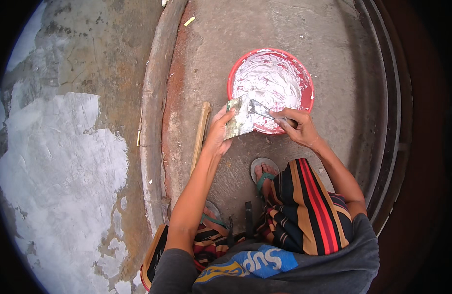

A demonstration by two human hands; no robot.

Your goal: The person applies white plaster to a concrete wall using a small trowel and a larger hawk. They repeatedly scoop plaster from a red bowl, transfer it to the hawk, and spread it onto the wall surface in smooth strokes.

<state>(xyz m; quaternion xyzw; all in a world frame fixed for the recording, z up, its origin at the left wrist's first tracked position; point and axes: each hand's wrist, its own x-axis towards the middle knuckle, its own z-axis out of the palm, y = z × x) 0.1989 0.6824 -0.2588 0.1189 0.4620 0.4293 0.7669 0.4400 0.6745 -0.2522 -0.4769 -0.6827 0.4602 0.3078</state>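
My left hand [219, 128] grips a flat rectangular plate [241, 122] smeared with white paste, its thumb lying over the top face. In my right hand [299, 128] is a putty knife [260, 109], its blade pointing left and touching or just over the plate's right edge. Both tools are over the near rim of a round red basin [311, 93]. Thick white putty [267, 78] coats the basin's inside, streaked and uneven. The fingers of my right hand are wrapped round the knife's handle, which is mostly hidden.
A wooden stick [201, 134] lies beside my left forearm. Left of a raised ledge [155, 93] is a grey surface [108, 59] with a large white coated patch [64, 152]. My sandalled foot [265, 174] rests on the concrete floor [333, 63]. Dark curved rails [395, 98] run along the right.
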